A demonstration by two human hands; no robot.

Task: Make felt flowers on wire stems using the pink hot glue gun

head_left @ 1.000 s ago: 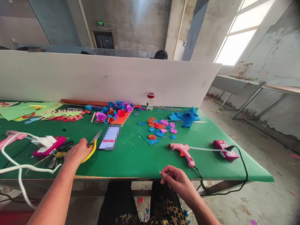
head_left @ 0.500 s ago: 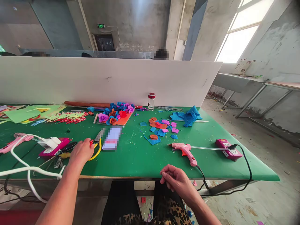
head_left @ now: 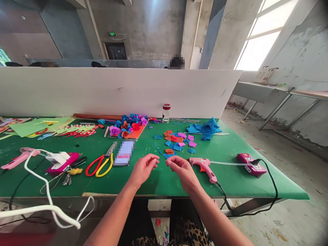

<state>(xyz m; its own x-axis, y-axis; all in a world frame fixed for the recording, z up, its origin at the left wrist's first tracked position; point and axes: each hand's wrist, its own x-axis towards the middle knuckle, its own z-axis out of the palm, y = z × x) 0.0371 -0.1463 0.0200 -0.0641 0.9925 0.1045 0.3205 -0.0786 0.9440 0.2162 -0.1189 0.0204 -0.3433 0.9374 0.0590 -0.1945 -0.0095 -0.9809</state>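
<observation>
Above the front part of the green table (head_left: 159, 186), my left hand (head_left: 145, 168) and my right hand (head_left: 182, 171) face each other with a small gap between them. Both have fingers and thumb pinched together; whatever they may hold is too small to make out. Beyond them lie blue, orange and pink paper pieces (head_left: 176, 146). Just right of my right hand rests a pink glue gun (head_left: 205, 165). The red and yellow-handled scissors (head_left: 101, 165) lie left of my left hand, beside a phone (head_left: 124, 152).
Paper flowers (head_left: 125, 128), a glass jar (head_left: 166, 113) and crumpled blue paper (head_left: 208, 128) stand toward the white partition (head_left: 128, 90). Magenta power blocks (head_left: 251, 165) sit at both sides. A white cable (head_left: 48, 188) loops at the left.
My left hand has let go of the scissors and moved right, to the middle. My right hand has risen forward and slightly left to face it. The scissors now lie flat on the table.
</observation>
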